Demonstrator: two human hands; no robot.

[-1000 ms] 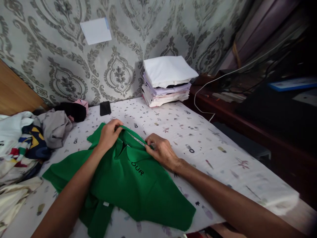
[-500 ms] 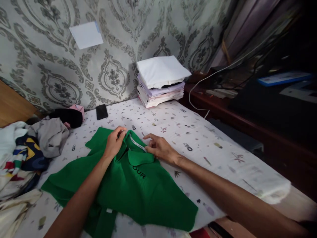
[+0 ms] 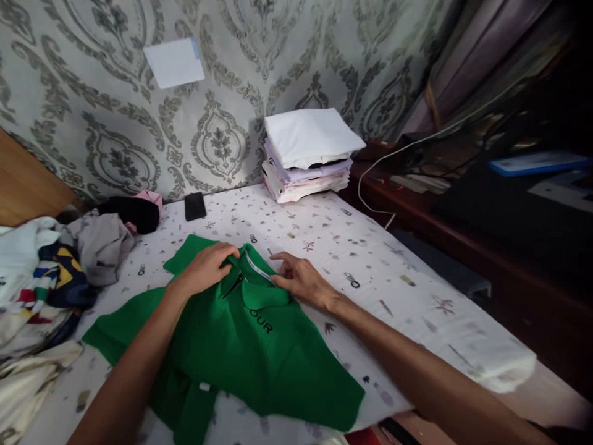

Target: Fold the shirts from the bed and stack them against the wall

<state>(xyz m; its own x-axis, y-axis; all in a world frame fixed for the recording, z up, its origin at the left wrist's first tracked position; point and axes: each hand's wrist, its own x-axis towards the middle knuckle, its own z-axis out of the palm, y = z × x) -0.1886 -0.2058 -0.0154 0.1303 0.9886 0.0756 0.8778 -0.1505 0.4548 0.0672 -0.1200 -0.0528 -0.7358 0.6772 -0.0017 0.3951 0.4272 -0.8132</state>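
Note:
A green collared shirt with dark lettering on its chest lies spread on the patterned bed sheet, its collar pointing away from me. My left hand is closed on the left side of the collar, fingertips by the neck opening. On the other side, my right hand pinches the collar edge near the end of the white neck tape, its index finger stretched out. A small white label shows near the shirt's lower part. The fabric under my left forearm is partly hidden.
A stack of folded clothes with a white one on top stands against the wall. A black phone lies to its left. Rumpled clothes are heaped at the left. A dark red desk with a white cable borders the bed's right side.
My left hand has turned flatter and shifted slightly onto the collar's left side. My right hand keeps its hold. The whole view has shifted a little.

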